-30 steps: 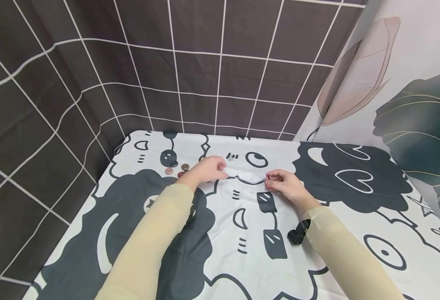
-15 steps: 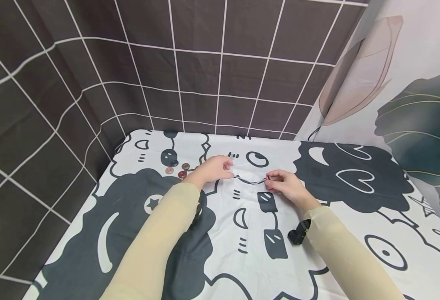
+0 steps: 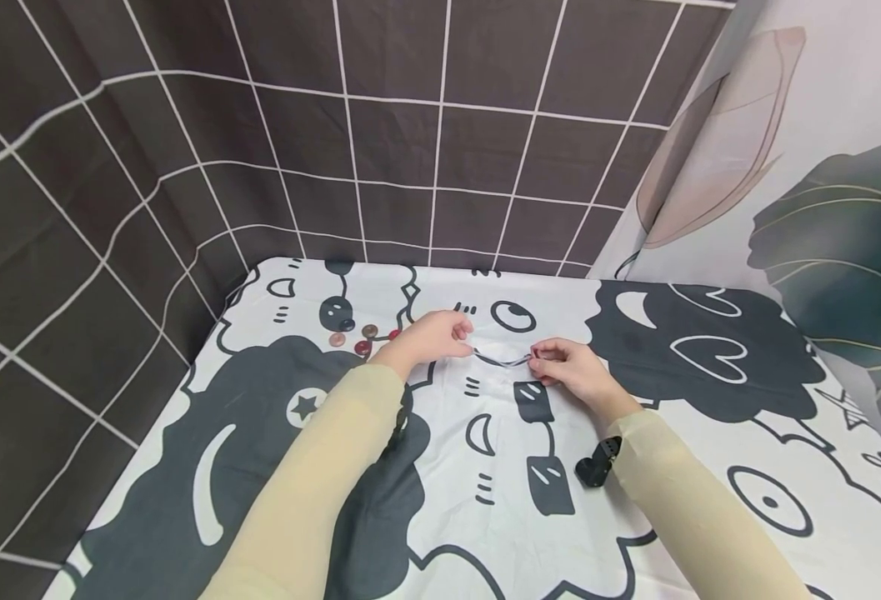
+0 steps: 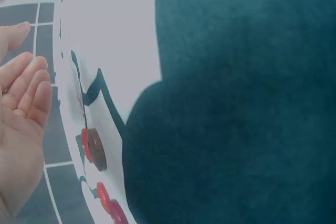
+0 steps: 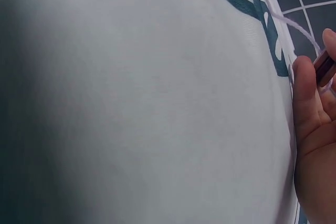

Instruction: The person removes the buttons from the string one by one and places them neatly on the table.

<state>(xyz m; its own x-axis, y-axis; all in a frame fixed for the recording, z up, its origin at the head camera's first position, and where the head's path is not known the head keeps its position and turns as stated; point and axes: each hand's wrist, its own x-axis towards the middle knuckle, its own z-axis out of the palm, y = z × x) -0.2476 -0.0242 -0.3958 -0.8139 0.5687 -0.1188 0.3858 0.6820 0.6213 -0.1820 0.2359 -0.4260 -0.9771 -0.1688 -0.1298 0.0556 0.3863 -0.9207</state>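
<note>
In the head view, my right hand (image 3: 571, 371) pinches a dark red button between thumb and fingertips. The button (image 5: 324, 70) shows edge-on in the right wrist view, with a pale string (image 5: 296, 23) running to it. Seen from the head, the string (image 3: 502, 363) sags from the right fingertips towards my left hand (image 3: 432, 337). That hand hovers just left of it, thumb apart from loosely bent fingers; no hold on the string shows. Left of it lie more buttons, among them a pink one (image 3: 337, 339), a brown one (image 3: 369, 331) and a dark red one (image 3: 363, 347).
A black-and-white cartoon cloth (image 3: 455, 542) covers the table. A dark button (image 3: 346, 325) lies on a dark print by the others. Behind hangs a dark grid-patterned curtain (image 3: 395, 142); a leaf-patterned curtain (image 3: 823, 167) hangs at the right.
My left hand has moved a little to the right, towards the right hand, uncovering more of the buttons behind it. The right hand has stayed in place with its button.
</note>
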